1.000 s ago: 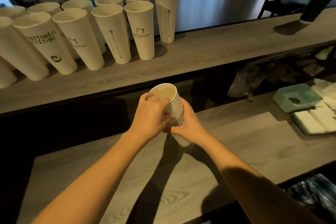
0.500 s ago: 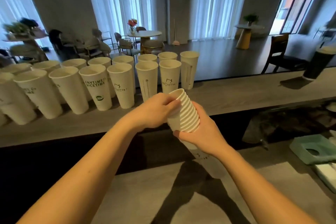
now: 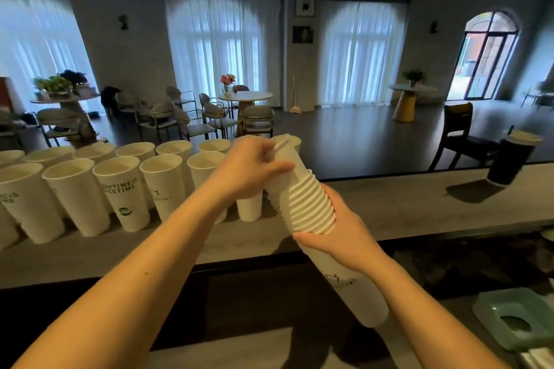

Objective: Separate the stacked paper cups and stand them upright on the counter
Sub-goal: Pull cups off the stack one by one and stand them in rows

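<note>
Left hand pinches the top white paper cup from the ribbed stack gripped by the right hand; next, stand it upright on the grey wooden surface.

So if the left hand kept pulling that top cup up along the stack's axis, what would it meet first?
Probably nothing: the left hand draws the top cup up and away over the standing cups; depth is unclear.

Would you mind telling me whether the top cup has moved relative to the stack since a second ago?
Yes. The left hand has drawn the top cup partly up out of the stack, which the right hand holds.
</note>
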`<state>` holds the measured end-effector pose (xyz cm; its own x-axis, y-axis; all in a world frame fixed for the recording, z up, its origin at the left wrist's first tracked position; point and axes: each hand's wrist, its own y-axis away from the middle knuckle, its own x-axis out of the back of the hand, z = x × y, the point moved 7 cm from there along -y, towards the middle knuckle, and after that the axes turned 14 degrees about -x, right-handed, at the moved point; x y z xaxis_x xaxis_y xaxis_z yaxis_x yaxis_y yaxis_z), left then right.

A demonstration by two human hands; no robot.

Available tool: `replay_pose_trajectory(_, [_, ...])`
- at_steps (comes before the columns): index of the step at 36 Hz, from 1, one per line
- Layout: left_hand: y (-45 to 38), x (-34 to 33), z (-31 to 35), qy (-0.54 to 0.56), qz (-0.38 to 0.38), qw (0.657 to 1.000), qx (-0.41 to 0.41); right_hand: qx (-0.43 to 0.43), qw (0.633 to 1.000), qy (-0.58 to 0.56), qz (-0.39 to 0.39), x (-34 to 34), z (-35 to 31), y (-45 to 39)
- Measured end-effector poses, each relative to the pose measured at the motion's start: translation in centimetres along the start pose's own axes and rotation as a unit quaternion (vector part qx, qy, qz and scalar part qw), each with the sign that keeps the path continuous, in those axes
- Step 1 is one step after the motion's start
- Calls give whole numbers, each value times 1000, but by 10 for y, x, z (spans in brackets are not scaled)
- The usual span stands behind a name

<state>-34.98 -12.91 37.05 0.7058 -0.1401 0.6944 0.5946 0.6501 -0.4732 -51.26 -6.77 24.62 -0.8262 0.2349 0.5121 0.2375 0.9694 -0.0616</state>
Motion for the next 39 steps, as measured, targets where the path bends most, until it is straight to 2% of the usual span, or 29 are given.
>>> replay_pose_trajectory(7, [-49,20,27,-153,133,977,-73,-61,997,23,48,53,44,-30])
replay_pose_trajectory(9, [-62,1,20,-190,111,974,-56,-77,994,26,67,66,56,-38])
replay_pose_trajectory(13, [-80,-63,-12,-251,21,967,-37,-97,992,23,76,80,77,-53])
replay_pose_trajectory(18, [-92,-118,-51,-349,-63,934,-49,-101,993,2,61,82,91,-64])
replay_pose_trajectory(27, [-108,-124,-77,-408,-83,908,-52,-95,995,-10,30,72,96,-78])
replay_pose_trajectory(35, [-106,-109,-70,-394,-77,914,-60,-94,995,-23,15,64,92,-79])
replay_pose_trajectory(37, [-106,-103,-68,-378,-57,923,-53,-91,995,-32,17,62,91,-78])
replay_pose_trajectory(39, [-106,-94,-58,-361,-6,931,-57,-89,995,-35,18,62,88,-76])
